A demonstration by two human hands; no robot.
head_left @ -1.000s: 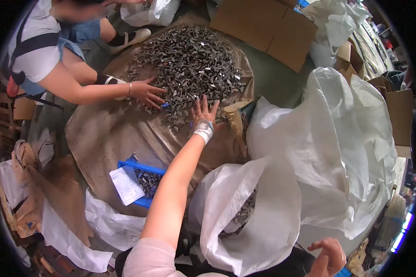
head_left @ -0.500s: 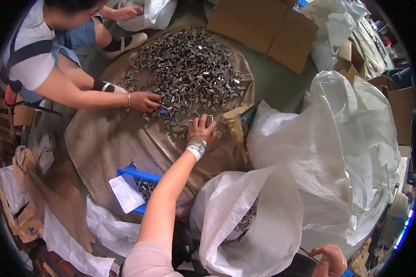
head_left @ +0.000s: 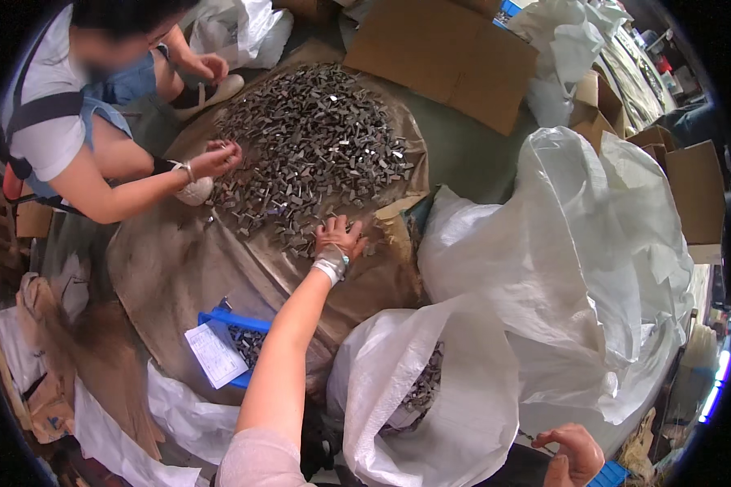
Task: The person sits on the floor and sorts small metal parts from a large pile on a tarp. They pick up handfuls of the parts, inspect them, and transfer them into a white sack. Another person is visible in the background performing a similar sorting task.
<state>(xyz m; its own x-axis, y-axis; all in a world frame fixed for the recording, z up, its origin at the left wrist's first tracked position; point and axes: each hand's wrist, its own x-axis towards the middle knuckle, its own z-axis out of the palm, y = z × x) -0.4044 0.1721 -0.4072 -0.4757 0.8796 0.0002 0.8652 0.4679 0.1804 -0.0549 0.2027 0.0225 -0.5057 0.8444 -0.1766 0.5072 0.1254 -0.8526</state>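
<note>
A wide heap of small grey metal pieces [head_left: 317,154] lies on a brown sheet [head_left: 179,268]. My left hand [head_left: 339,237], with a white band at the wrist, rests on the near edge of the heap, its fingers curled over a few pieces. My right hand [head_left: 573,454] hangs low at the right, fingers loosely bent and holding nothing, beside a white sack [head_left: 463,422] that has metal pieces inside. A co-worker sits at the upper left; that person's hand [head_left: 215,157] pinches pieces at the heap's left side.
A blue tray [head_left: 219,318] with metal pieces and a white paper slip [head_left: 215,355] sits by my left elbow. Large white sacks [head_left: 568,243] fill the right side. Flattened cardboard [head_left: 439,57] lies behind the heap, with boxes [head_left: 694,191] at the far right.
My left hand drew back from deeper in the heap to its near edge and its spread fingers curled. The co-worker's hand moved left and away. My right hand shifted slightly.
</note>
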